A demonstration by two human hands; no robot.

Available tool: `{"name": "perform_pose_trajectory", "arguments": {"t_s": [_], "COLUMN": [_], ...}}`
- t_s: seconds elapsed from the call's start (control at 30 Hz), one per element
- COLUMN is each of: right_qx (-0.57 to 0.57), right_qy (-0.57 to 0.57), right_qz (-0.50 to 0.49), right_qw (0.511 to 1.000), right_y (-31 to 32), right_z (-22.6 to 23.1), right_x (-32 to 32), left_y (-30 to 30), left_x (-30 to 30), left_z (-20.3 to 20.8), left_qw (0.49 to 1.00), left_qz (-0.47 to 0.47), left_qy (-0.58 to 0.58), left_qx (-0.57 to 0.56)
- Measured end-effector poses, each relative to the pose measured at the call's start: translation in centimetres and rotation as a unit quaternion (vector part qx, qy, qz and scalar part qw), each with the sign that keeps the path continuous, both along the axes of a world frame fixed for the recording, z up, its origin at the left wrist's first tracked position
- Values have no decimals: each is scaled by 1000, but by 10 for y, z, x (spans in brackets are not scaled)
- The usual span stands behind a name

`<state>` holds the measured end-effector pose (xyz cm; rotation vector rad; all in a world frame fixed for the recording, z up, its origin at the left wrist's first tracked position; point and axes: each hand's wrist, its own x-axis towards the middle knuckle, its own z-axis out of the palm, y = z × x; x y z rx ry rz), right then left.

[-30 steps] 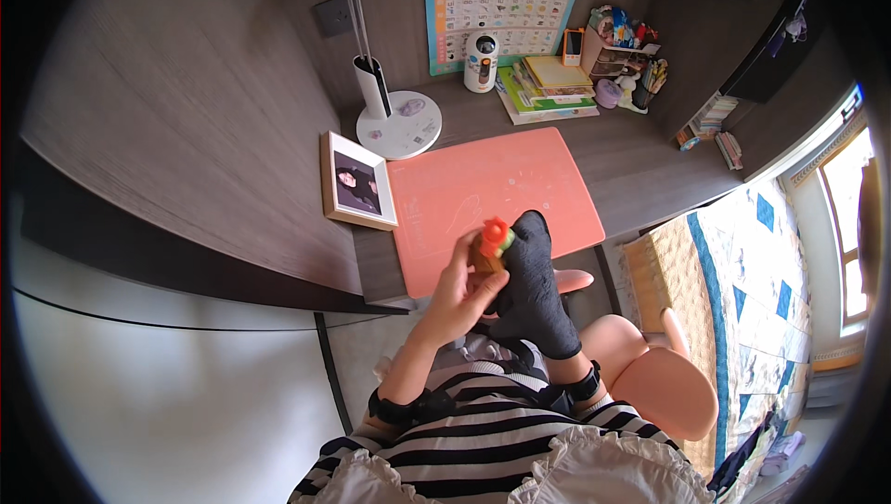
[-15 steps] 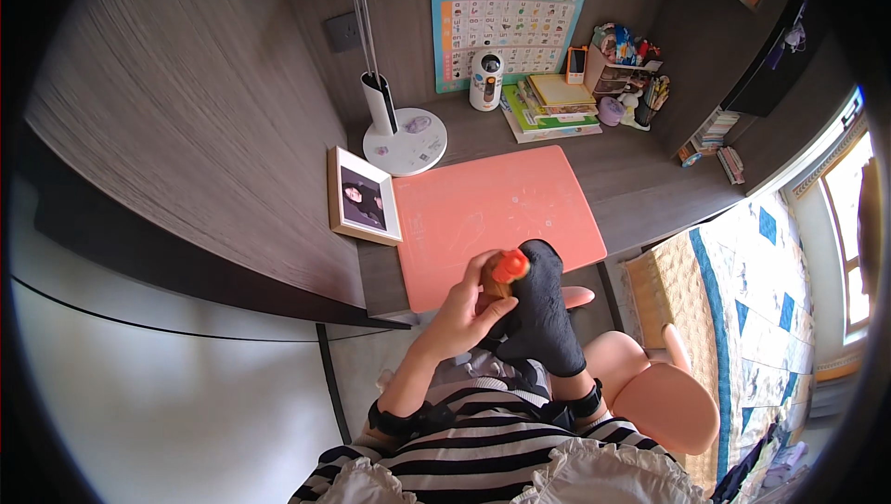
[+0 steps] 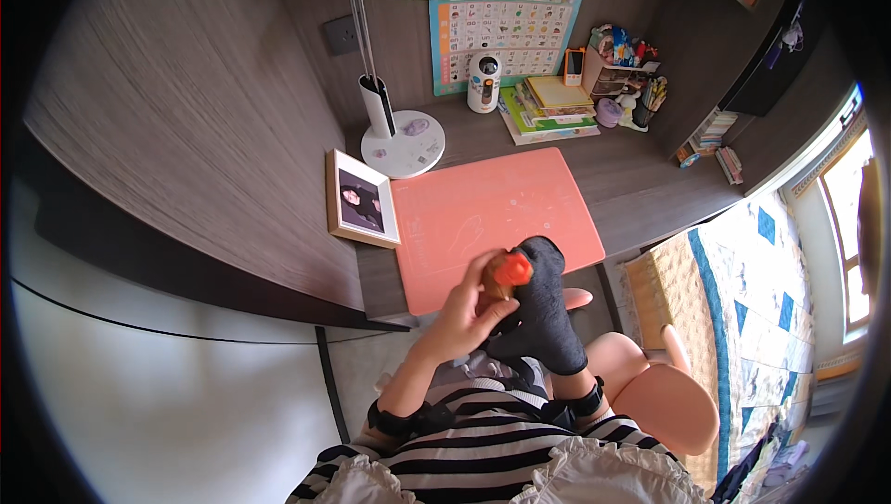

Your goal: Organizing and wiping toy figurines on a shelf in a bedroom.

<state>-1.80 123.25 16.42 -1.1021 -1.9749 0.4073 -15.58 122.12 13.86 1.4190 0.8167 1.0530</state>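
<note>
My left hand (image 3: pixel 461 321) is closed around a small brownish bottle-like thing with an orange-red top (image 3: pixel 512 269). Its fingers hide most of the body. The red top touches or nearly touches the side of a black, soft-looking covering (image 3: pixel 543 304), shaped like a sock or boot. My right forearm (image 3: pixel 574 387) goes into the opening of this covering, so the right hand itself is hidden. The rounded end of the covering points away from me, over the near edge of a pink desk mat (image 3: pixel 492 207).
On the desk stand a framed photo (image 3: pixel 362 200), a white lamp (image 3: pixel 404 144), a white robot-shaped object (image 3: pixel 484 84), stacked books (image 3: pixel 554 107) and a small organizer (image 3: pixel 622 77). A pink chair (image 3: pixel 664 404) and a bed (image 3: pixel 761 300) are at right. A dark panel (image 3: pixel 186 142) rises at left.
The orange-red top has tilted slightly and shows more of its end. The black covering has turned a little. Both arms stay in nearly the same place.
</note>
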Motion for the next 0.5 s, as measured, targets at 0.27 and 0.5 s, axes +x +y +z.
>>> {"name": "perform_pose_trajectory", "arguments": {"t_s": [0.27, 0.5], "right_qx": [8, -64], "right_qy": [73, -83], "right_qz": [3, 62], "right_qw": [997, 993], "right_y": [5, 3], "right_z": [1, 2], "right_x": [-9, -5], "left_y": [5, 5], "left_x": [-3, -7], "left_z": [9, -3], "left_qw": [999, 998], "left_qz": [2, 56], "left_qy": [15, -19], "left_qx": [29, -12]}}
